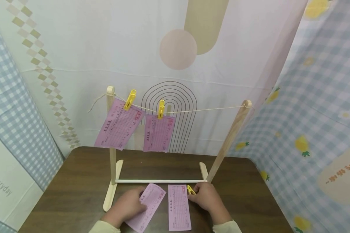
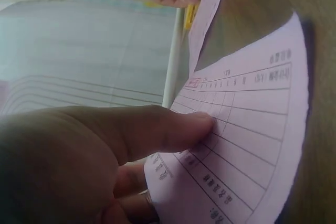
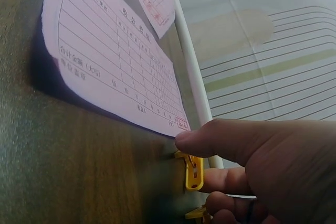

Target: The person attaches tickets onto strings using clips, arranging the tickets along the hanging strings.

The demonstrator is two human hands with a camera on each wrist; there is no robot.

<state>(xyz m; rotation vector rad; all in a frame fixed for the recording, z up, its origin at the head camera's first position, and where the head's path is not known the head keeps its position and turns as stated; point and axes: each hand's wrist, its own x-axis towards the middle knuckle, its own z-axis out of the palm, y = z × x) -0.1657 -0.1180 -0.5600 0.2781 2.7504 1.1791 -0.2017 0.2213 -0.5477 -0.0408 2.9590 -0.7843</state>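
My left hand [image 1: 132,205] pinches a pink receipt slip [image 1: 151,204], with the thumb lying across its printed face in the left wrist view. Beside it on the table lies a second pink receipt slip [image 1: 179,208]. At that slip's upper right corner, my right hand [image 1: 206,196] holds a yellow clothespin [image 3: 194,174] between thumb and fingers. Another yellow clothespin [image 3: 197,214] shows partly beneath the lower fingers in the right wrist view. Two more pink slips, one on the left [image 1: 119,124] and one nearer the middle [image 1: 158,133], hang from a string by yellow clothespins.
The string [image 1: 204,110] runs between two wooden posts, left [image 1: 112,161] and right [image 1: 228,140]. A white bar [image 1: 160,181] joins the posts low down, just beyond the hands. The brown table [image 1: 250,200] meets patterned cloth at the back and sides.
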